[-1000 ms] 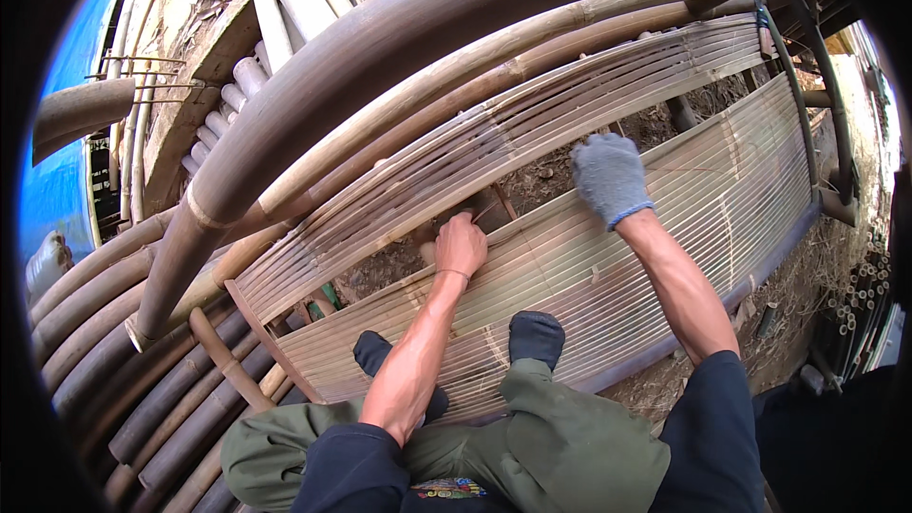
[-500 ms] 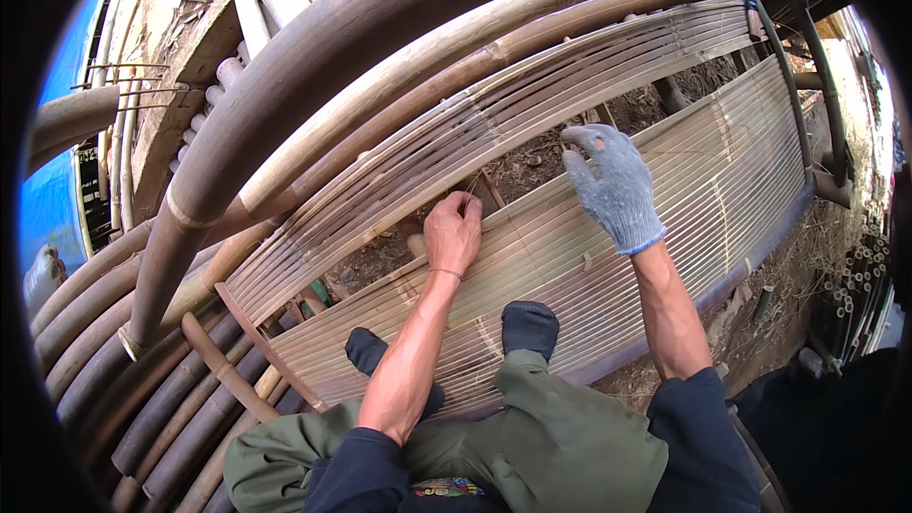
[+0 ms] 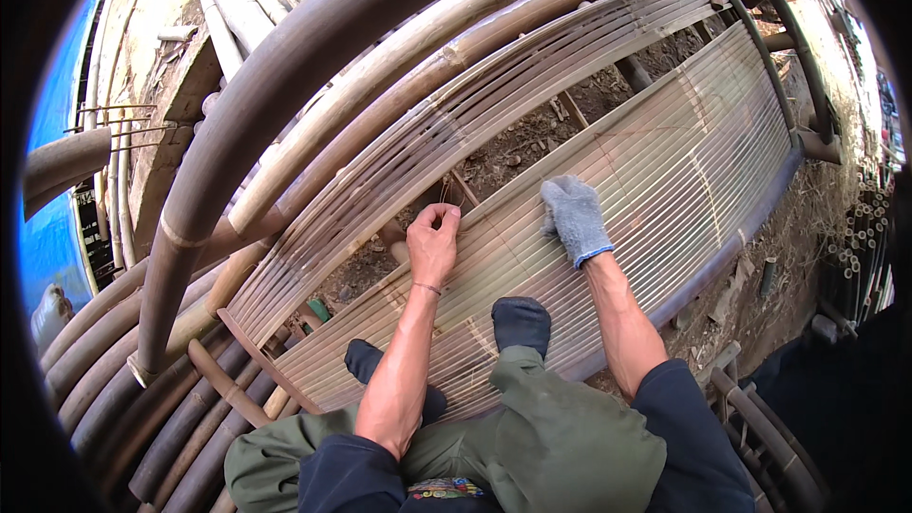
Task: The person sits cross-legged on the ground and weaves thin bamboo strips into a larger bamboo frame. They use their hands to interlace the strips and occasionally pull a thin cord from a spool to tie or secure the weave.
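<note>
Pinching, left hand: at the inner edge of the nearer bamboo-slat panel [image 3: 665, 180], the bare left hand [image 3: 432, 247] is held with thumb and forefinger drawn together, the other fingers curled; a fine strand may be present at the fingertips, but it is too small to be confirmed; whether anything is grasped cannot be told.
Right hand, gloved: the right hand [image 3: 574, 217], in a grey knit glove, is placed over the nearer panel, fingers curled and knuckles up; the palm is hidden, so its grip cannot be told; contact with the slats is likewise unclear.
Change noted: the gloved hand was seen at the gap's edge a second ago, then raised with fingers spread; it has since been brought down toward the body, over the slats; the left hand has been kept by the gap.
Bearing on work: the gap's edge is now attended by the left hand alone, as judged from the hand positions.
Slat panels: the nearer panel is spread beneath both hands; the farther bamboo-slat panel [image 3: 461, 123] is set beyond an open gap, in which a brown crosspiece [image 3: 464, 188] and soil [image 3: 513, 154] are exposed.
Footing: a dark-socked foot [image 3: 522, 325] is rested on the nearer panel.
Surroundings: the farther panel is backed by a thick curved bamboo pole [image 3: 256, 104]; bamboo poles [image 3: 204, 427] are stacked at lower left.
</note>
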{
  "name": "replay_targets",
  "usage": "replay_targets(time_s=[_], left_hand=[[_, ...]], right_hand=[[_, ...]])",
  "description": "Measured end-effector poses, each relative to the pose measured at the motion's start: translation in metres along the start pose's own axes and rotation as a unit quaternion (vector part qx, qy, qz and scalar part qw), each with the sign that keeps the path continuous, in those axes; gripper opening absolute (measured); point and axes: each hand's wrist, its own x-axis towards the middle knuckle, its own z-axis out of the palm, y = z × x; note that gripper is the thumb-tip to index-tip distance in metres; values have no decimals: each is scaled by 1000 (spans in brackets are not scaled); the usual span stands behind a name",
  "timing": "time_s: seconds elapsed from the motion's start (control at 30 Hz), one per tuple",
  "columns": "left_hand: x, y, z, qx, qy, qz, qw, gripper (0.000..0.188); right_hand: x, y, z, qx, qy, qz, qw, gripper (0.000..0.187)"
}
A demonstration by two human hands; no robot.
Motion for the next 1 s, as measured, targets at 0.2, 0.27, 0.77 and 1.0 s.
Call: replay_targets(time_s=[0.2, 0.27, 0.77, 1.0], left_hand=[[2, 3, -4, -30, -47, 34, 998, 21], [1, 11, -7, -24, -75, 57, 995, 21], [0, 16, -3, 155, -88, 107, 978, 39], [-3, -3, 14, 204, -85, 72, 973, 39]], right_hand=[[-13, -54, -103, 202, 391, -145, 886, 14], [-23, -54, -88, -25, 333, -229, 915, 24], [-116, 16, -166, 405, 24, -2, 914, 18], [-149, 56, -248, -692, 141, 136, 695, 55]])
